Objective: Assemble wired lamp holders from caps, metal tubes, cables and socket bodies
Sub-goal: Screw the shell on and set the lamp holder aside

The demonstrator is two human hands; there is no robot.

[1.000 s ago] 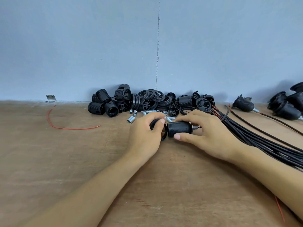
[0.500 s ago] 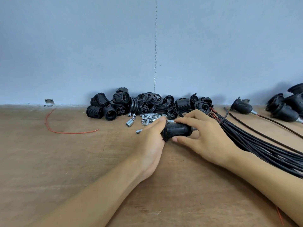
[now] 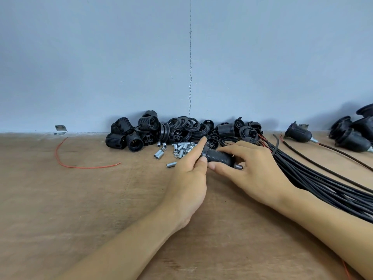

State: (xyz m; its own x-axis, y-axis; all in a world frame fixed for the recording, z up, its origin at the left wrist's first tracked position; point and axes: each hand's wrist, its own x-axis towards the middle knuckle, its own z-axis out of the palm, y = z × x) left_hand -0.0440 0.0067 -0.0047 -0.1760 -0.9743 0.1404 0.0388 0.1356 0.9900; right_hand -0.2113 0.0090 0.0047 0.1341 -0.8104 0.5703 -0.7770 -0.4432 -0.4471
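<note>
Lamp holder [image 3: 219, 156] lies sideways, pinched in the grip of left hand [image 3: 187, 178] and right hand [image 3: 256, 170].

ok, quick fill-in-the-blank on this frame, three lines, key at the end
1. The socket body is gripped by exactly ____ hands, the left hand at its flanged end and the right hand round its barrel.
2. The loose wire lying alone on the left of the table is ____ in colour.
3. The cable bundle runs off toward the ____ edge of the view.

Missing words: two; red; right
</note>
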